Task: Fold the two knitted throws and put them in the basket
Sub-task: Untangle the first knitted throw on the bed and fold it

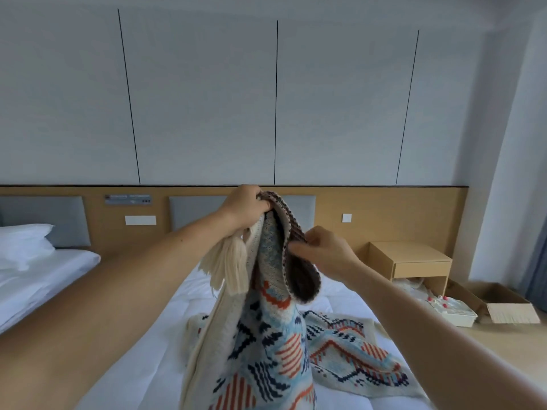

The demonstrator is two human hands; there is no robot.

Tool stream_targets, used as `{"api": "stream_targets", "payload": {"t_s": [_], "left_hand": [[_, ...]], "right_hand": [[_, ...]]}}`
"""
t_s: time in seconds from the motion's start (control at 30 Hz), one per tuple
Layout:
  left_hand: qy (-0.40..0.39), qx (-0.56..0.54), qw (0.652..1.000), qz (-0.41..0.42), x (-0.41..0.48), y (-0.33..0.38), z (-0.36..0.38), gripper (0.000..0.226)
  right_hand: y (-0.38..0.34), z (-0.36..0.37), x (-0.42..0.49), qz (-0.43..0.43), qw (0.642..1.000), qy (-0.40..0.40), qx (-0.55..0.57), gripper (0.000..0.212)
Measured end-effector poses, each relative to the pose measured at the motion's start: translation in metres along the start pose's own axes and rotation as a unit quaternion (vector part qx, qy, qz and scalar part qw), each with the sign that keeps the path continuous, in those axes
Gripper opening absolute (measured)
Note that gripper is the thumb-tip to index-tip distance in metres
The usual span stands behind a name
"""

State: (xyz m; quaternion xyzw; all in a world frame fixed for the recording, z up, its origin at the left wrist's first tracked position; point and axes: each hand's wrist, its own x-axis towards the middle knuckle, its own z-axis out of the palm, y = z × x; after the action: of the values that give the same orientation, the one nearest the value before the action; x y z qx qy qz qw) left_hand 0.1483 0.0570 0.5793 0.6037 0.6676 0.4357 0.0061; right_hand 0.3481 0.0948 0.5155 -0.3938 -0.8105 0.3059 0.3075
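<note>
A knitted throw (266, 344) with a cream ground and blue, orange and navy geometric patterns hangs lifted above the white bed (148, 335). My left hand (247, 207) grips its top edge, with cream tassels (229, 267) dangling below. My right hand (325, 253) pinches a dark brown ribbed border of the throw a little lower and to the right. The throw's lower part still lies spread on the bed at the right. No basket is in view, and I cannot make out a second throw.
A second bed with a white pillow (23, 244) stands at the left. A wooden nightstand (411, 261) is at the right, with a white plastic box (450, 313) and an open cardboard box (503, 303) on the floor beside it. The wooden headboard (384, 214) runs behind.
</note>
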Motion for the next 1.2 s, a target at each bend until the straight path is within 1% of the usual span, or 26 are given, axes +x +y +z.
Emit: {"api": "stream_targets", "payload": {"t_s": [0.03, 0.07, 0.1, 0.13, 0.17, 0.23, 0.27, 0.3, 0.37, 0.43, 0.5, 0.53, 0.57, 0.67, 0.73, 0.77, 0.87, 0.9, 0.97, 1.03, 1.07, 1.13, 1.2], "left_hand": [[0.003, 0.003, 1.000, 0.000, 0.000, -0.002, -0.001, 0.019], [0.009, 0.006, 1.000, -0.001, 0.000, -0.004, -0.003, 0.018], [0.014, 0.013, 1.000, -0.002, 0.000, -0.008, -0.007, 0.017], [0.019, 0.027, 0.999, -0.002, 0.000, -0.013, -0.013, 0.016], [0.020, 0.050, 0.999, 0.000, 0.000, -0.020, -0.019, 0.016], [0.016, 0.121, 0.993, -0.003, -0.002, -0.040, -0.030, 0.016], [0.013, 0.155, 0.988, -0.011, -0.004, -0.051, -0.034, 0.017], [0.011, 0.180, 0.983, -0.021, -0.007, -0.062, -0.035, 0.018], [0.010, 0.198, 0.979, -0.038, -0.012, -0.079, -0.030, 0.019], [0.013, 0.193, 0.980, -0.048, -0.015, -0.089, -0.023, 0.019], [0.016, 0.189, 0.980, -0.055, -0.014, -0.095, -0.021, 0.019], [0.018, 0.192, 0.980, -0.059, -0.013, -0.099, -0.021, 0.019], [0.018, 0.197, 0.978, -0.060, -0.012, -0.101, -0.023, 0.018], [0.005, 0.210, 0.976, -0.054, -0.011, -0.102, -0.024, 0.011], [-0.010, 0.215, 0.976, -0.046, -0.011, -0.099, -0.022, 0.011], [-0.011, 0.213, 0.976, -0.043, -0.011, -0.099, -0.021, 0.012], [-0.026, 0.208, 0.977, -0.039, -0.012, -0.102, -0.022, 0.015], [-0.037, 0.205, 0.978, -0.034, -0.012, -0.102, -0.023, 0.017], [-0.057, 0.188, 0.980, -0.021, -0.012, -0.099, -0.026, 0.022], [-0.070, 0.170, 0.983, -0.009, -0.010, -0.092, -0.030, 0.029], [-0.075, 0.161, 0.984, -0.007, -0.008, -0.088, -0.033, 0.033], [-0.084, 0.150, 0.985, -0.005, -0.004, -0.083, -0.039, 0.039], [-0.083, 0.146, 0.986, -0.003, 0.000, -0.079, -0.043, 0.040]], "right_hand": [[0.004, 0.005, 0.002, -0.005, 0.995, -0.011, -0.102, 0.032], [0.007, 0.008, 0.005, -0.006, 0.983, -0.019, -0.181, 0.022], [0.011, 0.009, 0.008, 0.000, 0.976, -0.017, -0.218, 0.015], [0.014, 0.005, 0.010, 0.016, 0.975, -0.012, -0.223, 0.011], [0.017, -0.003, 0.012, 0.039, 0.980, -0.004, -0.195, 0.009], [0.014, -0.026, 0.016, 0.080, 0.994, 0.030, -0.071, 0.008], [0.009, -0.038, 0.017, 0.087, 0.994, 0.057, -0.014, 0.009], [0.003, -0.049, 0.018, 0.081, 0.993, 0.079, 0.014, 0.010], [-0.011, -0.059, 0.019, 0.033, 0.995, 0.091, 0.000, 0.016], [-0.023, -0.057, 0.014, -0.033, 0.997, 0.054, -0.045, 0.029], [-0.026, -0.054, 0.006, -0.086, 0.993, -0.007, -0.085, 0.051], [-0.026, -0.053, 0.002, -0.091, 0.990, -0.038, -0.096, 0.059], [-0.027, -0.052, -0.001, -0.080, 0.989, -0.067, -0.105, 0.061], [-0.030, -0.051, -0.005, -0.023, 0.975, -0.139, -0.174, 0.048], [-0.028, -0.052, -0.007, -0.004, 0.966, -0.143, -0.214, 0.030], [-0.026, -0.053, -0.009, -0.009, 0.968, -0.135, -0.210, 0.027], [-0.017, -0.057, -0.013, -0.040, 0.978, -0.125, -0.160, 0.050], [-0.017, -0.057, -0.016, -0.051, 0.978, -0.130, -0.154, 0.050], [-0.017, -0.056, -0.016, -0.061, 0.983, -0.125, -0.121, 0.041], [-0.016, -0.055, -0.015, -0.064, 0.993, -0.096, -0.006, 0.037], [-0.017, -0.056, -0.015, -0.069, 0.992, -0.084, 0.060, 0.040], [-0.020, -0.061, -0.015, -0.071, 0.983, -0.068, 0.157, 0.046], [-0.023, -0.066, -0.017, -0.060, 0.972, -0.058, 0.219, 0.043]]}}
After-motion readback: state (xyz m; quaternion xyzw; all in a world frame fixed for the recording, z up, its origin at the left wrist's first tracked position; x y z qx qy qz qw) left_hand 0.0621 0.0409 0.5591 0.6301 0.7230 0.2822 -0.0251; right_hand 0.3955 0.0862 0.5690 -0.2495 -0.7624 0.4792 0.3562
